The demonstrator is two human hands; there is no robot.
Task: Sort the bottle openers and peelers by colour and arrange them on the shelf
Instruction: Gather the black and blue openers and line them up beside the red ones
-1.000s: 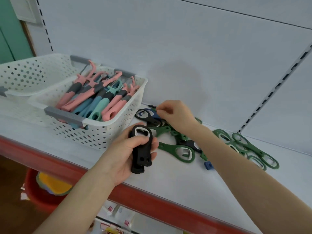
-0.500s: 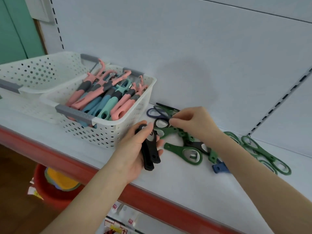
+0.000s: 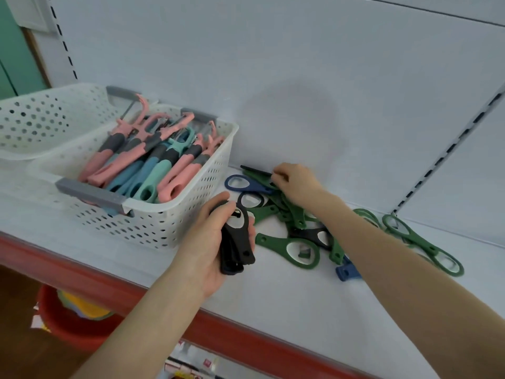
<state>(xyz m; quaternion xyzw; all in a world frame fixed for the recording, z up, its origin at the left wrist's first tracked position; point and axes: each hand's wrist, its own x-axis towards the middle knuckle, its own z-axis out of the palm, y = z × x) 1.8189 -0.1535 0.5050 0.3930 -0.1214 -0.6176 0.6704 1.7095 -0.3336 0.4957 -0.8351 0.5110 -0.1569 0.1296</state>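
While the left hand (image 3: pixel 202 243) gripped black openers (image 3: pixel 240 242), seemingly gathering one colour, the right hand (image 3: pixel 299 184) pinched a dark opener (image 3: pixel 254 169) at the mixed pile (image 3: pixel 296 214).

1. My left hand (image 3: pixel 216 242) is turned thumb-up, with thumb and fingers curled round a small stack of black bottle openers (image 3: pixel 239 242).
2. My bare left forearm comes in from the lower left, and the wrist is nearly straight.
3. My right hand (image 3: pixel 297 184) is farther back, knuckles up. Its curled fingertips (image 3: pixel 277 177) pinch the end of a dark bottle opener (image 3: pixel 255 170).
4. My bare right forearm stretches in diagonally from the lower right.
5. My hands are apart and do not touch.
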